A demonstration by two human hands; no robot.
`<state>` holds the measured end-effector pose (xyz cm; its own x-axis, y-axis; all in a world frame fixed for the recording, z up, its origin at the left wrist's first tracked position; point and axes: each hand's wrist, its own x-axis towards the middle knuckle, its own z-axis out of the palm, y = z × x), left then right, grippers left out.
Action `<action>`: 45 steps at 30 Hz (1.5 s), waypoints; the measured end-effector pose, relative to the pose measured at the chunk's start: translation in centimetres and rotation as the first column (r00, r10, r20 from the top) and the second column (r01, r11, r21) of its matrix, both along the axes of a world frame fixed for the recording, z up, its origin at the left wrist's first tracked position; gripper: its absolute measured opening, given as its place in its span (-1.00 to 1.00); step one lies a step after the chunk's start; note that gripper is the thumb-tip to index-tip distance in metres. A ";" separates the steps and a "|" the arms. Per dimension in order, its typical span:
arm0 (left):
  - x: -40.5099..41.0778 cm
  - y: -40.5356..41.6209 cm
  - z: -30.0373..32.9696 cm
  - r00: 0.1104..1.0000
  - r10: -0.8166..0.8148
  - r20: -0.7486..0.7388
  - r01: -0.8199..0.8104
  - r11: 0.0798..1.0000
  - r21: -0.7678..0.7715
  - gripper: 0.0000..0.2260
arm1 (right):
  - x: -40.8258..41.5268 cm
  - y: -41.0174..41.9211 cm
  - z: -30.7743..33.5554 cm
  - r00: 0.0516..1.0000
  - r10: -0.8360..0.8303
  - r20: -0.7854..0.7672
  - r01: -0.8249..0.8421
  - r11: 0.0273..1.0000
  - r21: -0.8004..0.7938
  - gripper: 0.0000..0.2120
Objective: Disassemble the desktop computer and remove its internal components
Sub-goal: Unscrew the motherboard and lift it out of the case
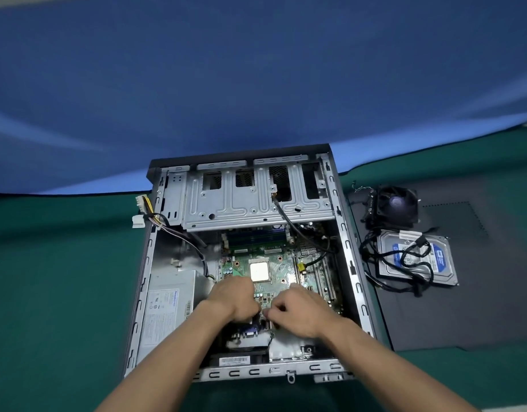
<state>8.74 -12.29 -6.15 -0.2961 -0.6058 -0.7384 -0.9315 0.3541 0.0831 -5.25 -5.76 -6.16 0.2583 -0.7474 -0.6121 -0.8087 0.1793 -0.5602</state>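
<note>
My left hand (pixel 237 298) and right hand (pixel 292 310) cover the near part of the motherboard (pixel 274 263); I can't tell what my curled fingertips hold. Cables (pixel 404 263) hide part of the hard drive (pixel 416 260). Power supply (pixel 164 304) label too small to read.

This is looking like a repair or teardown workbench: a green mat (pixel 48 263) is covering the table, a blue cloth backdrop (pixel 256 69) is hanging behind, and a removed hard drive (pixel 416 260) and cooler fan (pixel 397 208) are lying on a dark side panel (pixel 464 307).
</note>
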 end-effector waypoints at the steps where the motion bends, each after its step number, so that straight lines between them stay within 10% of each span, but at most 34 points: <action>1: 0.0 0.0 0.1 0.999 -0.034 0.031 0.033 0.999 0.028 -0.80 | -0.1 0.3 0.0 0.999 0.026 -0.034 -0.026 1.000 0.002 -0.65; 9: -1.4 1.5 -1.1 0.887 -0.416 0.200 0.398 0.909 0.124 -0.89 | -0.3 0.9 -0.4 0.923 0.202 -0.326 -0.154 0.974 0.167 -0.76; 18: -1.6 2.6 -1.5 0.798 -0.572 0.189 0.581 0.814 0.005 -0.79 | 0.3 0.3 -0.9 0.884 0.233 -0.406 -0.261 0.965 -0.016 -0.56; 25: 0.1 2.1 -0.6 0.931 -0.347 0.113 0.363 0.907 -0.214 -0.90 | 1.1 -0.8 -0.8 0.719 0.320 -0.617 -0.494 0.860 -0.129 -0.67; 30: 1.5 1.6 1.5 0.985 -0.154 0.080 0.169 0.953 -0.250 -0.84 | 0.4 -1.0 -0.9 0.838 0.132 -0.530 -0.335 0.890 -0.308 -0.47; 38: 0.3 2.9 4.8 0.882 -0.294 0.369 0.420 0.847 -0.327 -0.85 | -0.9 -0.6 0.3 0.965 -0.104 -0.243 -0.042 0.847 -0.530 -0.52; 45: 2.5 2.6 6.2 0.941 -0.214 0.262 0.330 0.748 -0.576 -0.85 | -0.9 -0.4 1.3 0.977 -0.211 -0.008 0.173 0.824 -0.539 -0.63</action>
